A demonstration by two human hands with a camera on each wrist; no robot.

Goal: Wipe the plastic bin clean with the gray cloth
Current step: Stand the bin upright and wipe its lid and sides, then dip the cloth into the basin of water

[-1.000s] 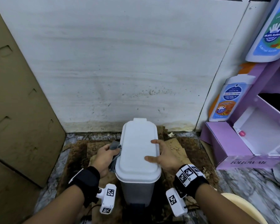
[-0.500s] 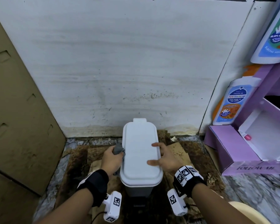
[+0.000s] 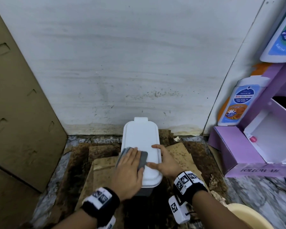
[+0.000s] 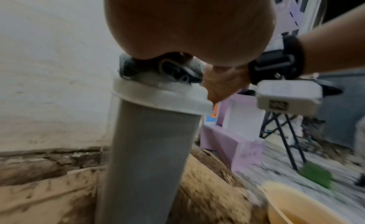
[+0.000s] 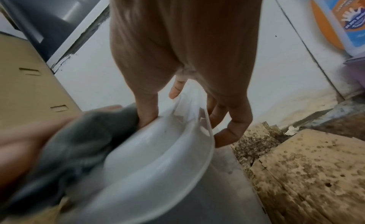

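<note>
A plastic bin (image 3: 141, 138) with a white lid and grey body (image 4: 150, 149) stands on the floor against the white wall. My left hand (image 3: 130, 162) lies flat on the near half of the lid and presses the gray cloth (image 3: 143, 160) onto it. The cloth shows bunched under the palm in the left wrist view (image 4: 177, 69) and blurred in the right wrist view (image 5: 85, 136). My right hand (image 3: 162, 160) holds the lid's right edge (image 5: 158, 149), thumb on top, outer fingers (image 5: 235, 118) curled down beside the rim.
A tall cardboard sheet (image 3: 20, 113) leans at the left. A purple display box (image 3: 234, 146) with soap bottles (image 3: 238, 103) stands at the right. Stained cardboard pieces (image 3: 177, 152) cover the floor around the bin. A beige basin (image 3: 248, 217) sits at the near right.
My left hand has come up from the bin's left side onto the lid, spreading the cloth flat there. My right hand has stayed on the lid's right edge.
</note>
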